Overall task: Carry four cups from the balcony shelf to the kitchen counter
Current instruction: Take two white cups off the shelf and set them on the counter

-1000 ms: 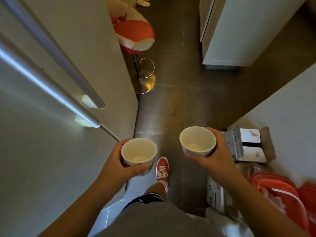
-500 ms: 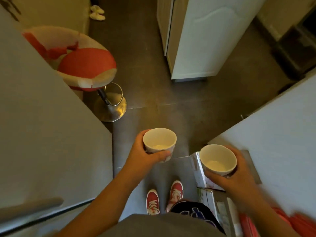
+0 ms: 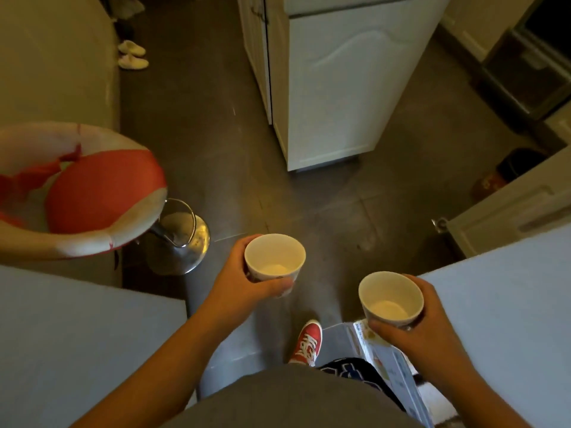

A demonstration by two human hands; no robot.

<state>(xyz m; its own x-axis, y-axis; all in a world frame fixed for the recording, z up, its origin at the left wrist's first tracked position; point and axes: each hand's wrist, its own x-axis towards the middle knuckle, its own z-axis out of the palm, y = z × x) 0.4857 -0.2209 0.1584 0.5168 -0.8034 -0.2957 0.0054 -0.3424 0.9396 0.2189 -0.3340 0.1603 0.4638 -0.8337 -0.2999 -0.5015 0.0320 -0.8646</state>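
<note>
Carrying leg, mid-walk. Left hand (image 3: 238,282) wraps one cup (image 3: 274,261) at centre; right hand (image 3: 423,329) wraps second cup (image 3: 391,299) at 4 o'clock. Both upright. Stool (image 3: 92,193) at 9 o'clock. Next: reach counter, not identifiable here; keep cups level.

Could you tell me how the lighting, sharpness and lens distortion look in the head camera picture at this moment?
Head view: dim, warm yellowish light; the cups in the left hand and right hand are fairly sharp; the edges are soft; a bright glint sits on the stool's chrome base; the wide-angle lens slants the white cabinet.
</note>
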